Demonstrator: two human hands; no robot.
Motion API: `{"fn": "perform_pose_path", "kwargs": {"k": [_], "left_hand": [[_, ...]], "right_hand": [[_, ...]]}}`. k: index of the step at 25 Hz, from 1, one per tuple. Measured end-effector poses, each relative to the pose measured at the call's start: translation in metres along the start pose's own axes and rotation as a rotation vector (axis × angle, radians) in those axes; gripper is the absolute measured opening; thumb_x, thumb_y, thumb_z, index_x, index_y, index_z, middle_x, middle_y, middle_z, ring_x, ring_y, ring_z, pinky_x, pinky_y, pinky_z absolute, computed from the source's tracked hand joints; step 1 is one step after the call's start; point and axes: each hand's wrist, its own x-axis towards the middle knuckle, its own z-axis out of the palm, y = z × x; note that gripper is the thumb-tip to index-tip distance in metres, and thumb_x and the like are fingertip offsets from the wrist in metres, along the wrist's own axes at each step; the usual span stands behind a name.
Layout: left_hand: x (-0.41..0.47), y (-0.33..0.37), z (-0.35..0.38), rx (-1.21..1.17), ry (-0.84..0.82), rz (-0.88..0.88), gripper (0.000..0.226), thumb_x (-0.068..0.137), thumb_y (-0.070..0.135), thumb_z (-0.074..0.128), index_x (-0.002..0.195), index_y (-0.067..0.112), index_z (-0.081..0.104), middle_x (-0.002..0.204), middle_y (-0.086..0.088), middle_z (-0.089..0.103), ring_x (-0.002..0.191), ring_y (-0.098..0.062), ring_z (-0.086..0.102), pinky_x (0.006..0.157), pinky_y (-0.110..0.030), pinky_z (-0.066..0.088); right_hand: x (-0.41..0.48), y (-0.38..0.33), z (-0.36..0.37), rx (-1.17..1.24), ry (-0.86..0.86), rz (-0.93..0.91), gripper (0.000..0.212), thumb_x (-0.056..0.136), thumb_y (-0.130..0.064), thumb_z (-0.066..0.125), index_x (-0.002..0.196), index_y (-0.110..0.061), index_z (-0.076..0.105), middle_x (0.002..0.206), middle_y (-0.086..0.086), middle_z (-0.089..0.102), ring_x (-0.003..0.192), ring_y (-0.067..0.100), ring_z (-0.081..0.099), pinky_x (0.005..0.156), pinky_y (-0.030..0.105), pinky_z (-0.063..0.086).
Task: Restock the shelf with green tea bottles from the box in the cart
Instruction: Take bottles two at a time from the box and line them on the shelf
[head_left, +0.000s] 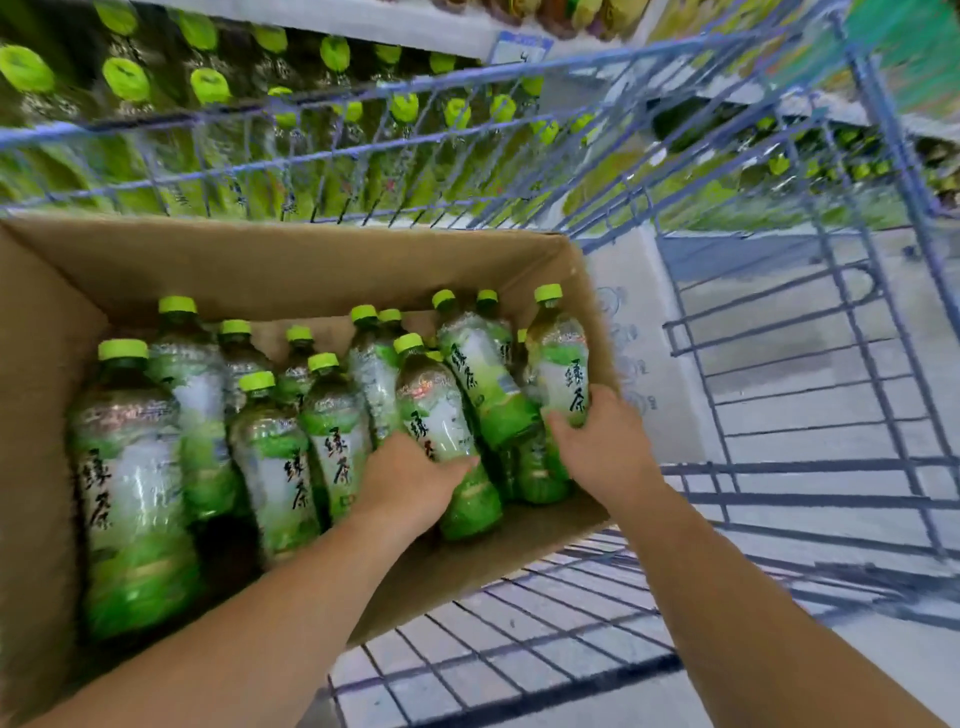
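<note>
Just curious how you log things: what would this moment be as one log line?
stage: picking | left hand: grips middle bottle | right hand: grips right-end bottle | both bottles: in box

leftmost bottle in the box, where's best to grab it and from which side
Take the leftmost bottle by the neck and shoulder just under its cap, coming down from above. It stands roughly upright, with the box wall close on its left and neighbouring bottles crowding its right, so only the top looks free to close around.
</note>
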Motion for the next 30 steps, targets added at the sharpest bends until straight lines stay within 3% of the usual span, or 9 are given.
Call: {"fn": "perform_pose_path", "kwargs": {"k": [7,11,15,17,20,23,26,28,30], "left_hand": [[0.005,0.014,0.023,-0.071,0.132,-0.137,0.048,0.071,0.040,0.087,0.085,0.014,0.049,0.077,-0.003,0.056,0.062,-0.015,0.052,0.044,-0.025,0.033],[0.007,0.010,0.015,-0.054,0.068,-0.130,0.052,0.075,0.041,0.084,0.099,0.011,0.049,0.080,-0.003,0.053,0.065,-0.016,0.050,0.046,-0.028,0.033],[0.006,0.003,-0.002,-0.187,-0.081,-0.088,0.042,0.077,0.035,0.084,0.095,0.017,0.050,0.095,-0.003,0.062,0.079,-0.014,0.057,0.060,-0.028,0.047],[0.004,-0.002,-0.015,-0.198,-0.141,-0.064,0.054,0.076,0.036,0.084,0.110,0.014,0.048,0.103,0.001,0.060,0.089,-0.014,0.057,0.064,-0.027,0.047],[-0.004,-0.010,-0.041,-0.209,-0.158,-0.024,0.080,0.075,0.035,0.085,0.135,0.012,0.037,0.126,-0.001,0.057,0.113,-0.022,0.056,0.091,-0.036,0.050],[-0.023,-0.016,-0.076,-0.213,-0.152,0.047,0.048,0.075,0.032,0.086,0.110,0.030,0.053,0.108,0.010,0.063,0.098,-0.011,0.061,0.079,-0.031,0.049],[-0.051,-0.018,-0.116,-0.226,-0.123,0.114,0.027,0.077,0.026,0.084,0.096,0.032,0.065,0.096,0.012,0.074,0.090,-0.010,0.070,0.084,-0.036,0.057],[-0.073,-0.022,-0.146,-0.251,-0.057,0.142,0.029,0.076,0.025,0.085,0.094,0.031,0.064,0.089,0.012,0.074,0.081,-0.007,0.071,0.072,-0.031,0.059],[-0.100,-0.029,-0.181,-0.244,0.014,0.186,0.033,0.074,0.025,0.086,0.095,0.031,0.061,0.085,0.014,0.073,0.073,0.000,0.070,0.061,-0.024,0.057]], "right_hand": [[0.025,0.001,0.010,0.011,-0.072,0.037,0.054,0.071,-0.049,0.074,0.106,-0.016,0.050,0.104,0.009,0.061,0.098,0.034,0.059,0.076,0.038,0.048],[0.021,0.002,0.014,0.094,-0.086,0.031,0.056,0.067,-0.044,0.079,0.102,-0.017,0.044,0.084,-0.005,0.052,0.074,0.017,0.051,0.054,0.026,0.033],[0.014,-0.002,0.015,0.224,-0.104,0.099,0.057,0.066,-0.037,0.082,0.101,-0.015,0.043,0.088,-0.002,0.054,0.069,0.010,0.053,0.047,0.023,0.033],[0.010,-0.008,0.010,0.265,-0.121,0.102,0.056,0.067,-0.037,0.082,0.103,-0.014,0.046,0.091,0.002,0.058,0.073,0.016,0.060,0.048,0.024,0.037],[-0.004,-0.025,0.003,0.390,-0.153,0.077,0.055,0.067,-0.036,0.081,0.105,-0.014,0.048,0.093,0.002,0.061,0.078,0.017,0.062,0.052,0.028,0.043],[-0.033,-0.055,0.000,0.548,-0.176,0.055,0.042,0.071,-0.030,0.080,0.098,-0.022,0.050,0.089,-0.001,0.063,0.080,0.014,0.064,0.056,0.030,0.050],[-0.065,-0.088,0.004,0.659,-0.180,0.002,0.023,0.071,-0.023,0.079,0.087,-0.020,0.062,0.073,-0.007,0.072,0.067,0.007,0.069,0.052,0.027,0.057],[-0.089,-0.115,0.006,0.660,-0.231,0.003,0.046,0.068,-0.033,0.078,0.104,-0.014,0.055,0.089,-0.007,0.066,0.078,0.012,0.064,0.064,0.032,0.056],[-0.116,-0.144,0.004,0.597,-0.217,0.007,0.052,0.071,-0.038,0.077,0.105,-0.022,0.041,0.087,-0.016,0.049,0.073,0.004,0.049,0.057,0.027,0.042]]}}
